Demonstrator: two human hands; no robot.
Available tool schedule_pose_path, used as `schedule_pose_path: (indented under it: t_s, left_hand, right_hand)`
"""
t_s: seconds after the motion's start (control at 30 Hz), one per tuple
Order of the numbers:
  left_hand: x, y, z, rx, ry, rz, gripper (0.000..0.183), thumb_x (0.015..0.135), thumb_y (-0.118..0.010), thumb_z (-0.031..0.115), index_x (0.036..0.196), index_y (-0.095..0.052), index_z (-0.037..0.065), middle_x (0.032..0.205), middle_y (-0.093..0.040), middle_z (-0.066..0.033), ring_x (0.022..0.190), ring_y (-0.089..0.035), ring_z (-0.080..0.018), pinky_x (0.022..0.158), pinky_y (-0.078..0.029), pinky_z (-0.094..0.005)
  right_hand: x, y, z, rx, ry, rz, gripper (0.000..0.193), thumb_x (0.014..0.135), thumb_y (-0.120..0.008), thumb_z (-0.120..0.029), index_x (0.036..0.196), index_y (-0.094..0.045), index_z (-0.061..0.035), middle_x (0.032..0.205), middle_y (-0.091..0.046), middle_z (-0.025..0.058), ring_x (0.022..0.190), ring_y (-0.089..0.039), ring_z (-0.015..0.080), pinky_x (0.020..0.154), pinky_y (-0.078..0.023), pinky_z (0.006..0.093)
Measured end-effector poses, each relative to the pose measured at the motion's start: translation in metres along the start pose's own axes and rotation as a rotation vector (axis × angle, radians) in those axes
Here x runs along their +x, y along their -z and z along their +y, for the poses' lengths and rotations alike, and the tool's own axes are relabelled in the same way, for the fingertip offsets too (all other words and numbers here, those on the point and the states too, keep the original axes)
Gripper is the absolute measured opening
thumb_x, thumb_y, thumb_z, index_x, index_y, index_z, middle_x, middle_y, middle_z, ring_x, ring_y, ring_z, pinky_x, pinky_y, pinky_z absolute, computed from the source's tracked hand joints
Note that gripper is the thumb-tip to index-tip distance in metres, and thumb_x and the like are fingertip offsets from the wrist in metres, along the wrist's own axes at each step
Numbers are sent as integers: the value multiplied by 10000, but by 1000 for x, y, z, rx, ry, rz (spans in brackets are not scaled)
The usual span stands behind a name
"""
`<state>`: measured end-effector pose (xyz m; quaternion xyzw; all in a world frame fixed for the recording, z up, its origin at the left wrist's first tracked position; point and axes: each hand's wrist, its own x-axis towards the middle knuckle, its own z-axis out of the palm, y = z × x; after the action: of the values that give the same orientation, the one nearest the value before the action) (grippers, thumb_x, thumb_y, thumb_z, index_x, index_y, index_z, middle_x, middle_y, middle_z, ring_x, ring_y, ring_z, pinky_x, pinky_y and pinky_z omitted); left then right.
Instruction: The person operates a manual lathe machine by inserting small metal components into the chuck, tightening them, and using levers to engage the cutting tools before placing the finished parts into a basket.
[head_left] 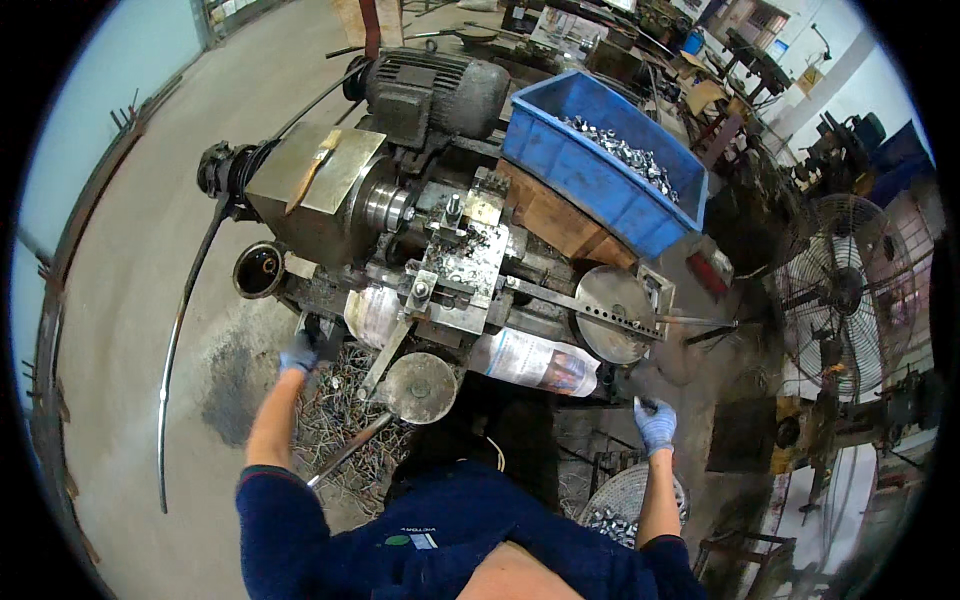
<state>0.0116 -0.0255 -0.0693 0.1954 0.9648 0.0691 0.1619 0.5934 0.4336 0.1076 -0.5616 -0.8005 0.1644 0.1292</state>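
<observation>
A small, greasy lathe stands before me, its bright round chuck facing right toward a tool slide strewn with metal chips. My left hand, in a blue-grey glove, is down at the machine's lower left, by a dark part; its fingers look curled, but what they hold is lost in shadow. Out to the right, past a rolled printed sheet, my right hand wears the same kind of glove. Its darkened fingers are drawn together, and anything in them is too small to name.
A blue bin of shiny metal pieces sits behind the slide. Below my right hand is a round basket with similar pieces. Metal shavings cover the floor at left. A brush lies on the headstock; a large fan stands right.
</observation>
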Motion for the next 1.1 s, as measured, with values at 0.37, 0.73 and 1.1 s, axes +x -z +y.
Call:
schedule_pose_path:
  t_s: [0.37, 0.73, 1.1]
  left_hand:
    - [-30, 114, 1, 88, -138, -173, 441, 818, -516, 380, 1107, -607, 59, 1095, -607, -191, 1027, -572, -353, 864, -456, -415]
    - [-174, 233, -239, -204, 374, 468, 473, 866, -483, 467, 999, -625, 36, 932, -635, -211, 911, -603, -352, 780, -463, -410]
    - [-192, 189, -62, -38, 175, 532, 341, 775, -609, 400, 799, -611, 59, 768, -620, -183, 752, -604, -364, 658, -459, -427]
  right_hand:
    - [65, 50, -292, 214, 880, 65, 322, 723, -715, -330, 880, -678, -51, 862, -658, 138, 839, -618, 304, 778, -473, 380]
    - [12, -38, -525, -639, 1252, -339, 471, 741, -569, -445, 1060, -658, -110, 1102, -618, 158, 1059, -560, 313, 1029, -255, 505]
    - [39, -38, -503, -632, 1186, -284, 453, 752, -576, -438, 1032, -674, -96, 1002, -664, 126, 1027, -595, 290, 1053, -230, 517]
